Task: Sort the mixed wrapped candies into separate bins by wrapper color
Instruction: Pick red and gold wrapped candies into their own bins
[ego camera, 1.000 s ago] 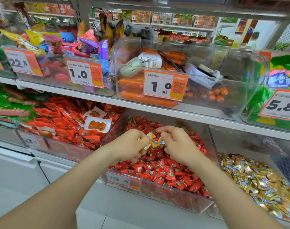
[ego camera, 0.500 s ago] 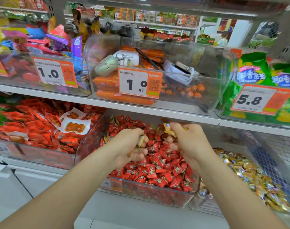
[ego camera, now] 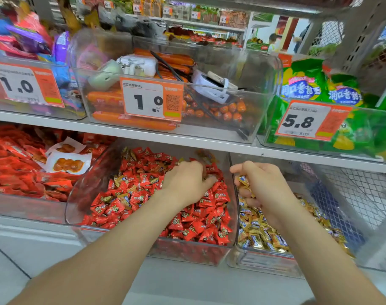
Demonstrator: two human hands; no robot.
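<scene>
I hold a few gold candies (ego camera: 244, 181) in the curled fingers of my right hand (ego camera: 264, 186), just above the gold bin (ego camera: 264, 264) beneath it, I judge so they drop among their own colour. My left hand (ego camera: 187, 183) is fingers-down in the red bin (ego camera: 187, 253) beside it, dug into the red candies (ego camera: 209, 219). Gold strays (ego camera: 119, 179) lie mixed in to its left, and I cannot tell whether it grips one.

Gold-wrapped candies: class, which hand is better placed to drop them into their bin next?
Right hand: it grips gold-wrapped candies directly above the gold bin. The left hand is down in the red bin.
</scene>
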